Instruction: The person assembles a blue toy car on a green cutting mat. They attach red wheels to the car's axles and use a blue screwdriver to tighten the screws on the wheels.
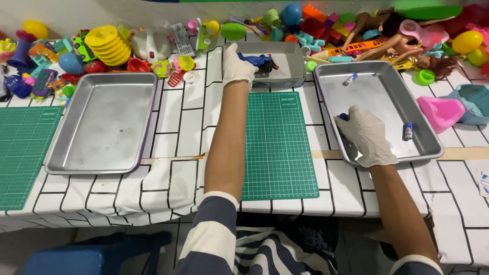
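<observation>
Left hand fingers curl over the small grey tray's left rim; right hand fingers pinch something blue.

Cutting mat mark: a small pale printed label at the top right corner of the centre green mat.
Left mat mark: a like pale label near the top right corner of the green mat at the left edge.
Paper slip: white with blue printing (cut off by the frame), far right.
</observation>
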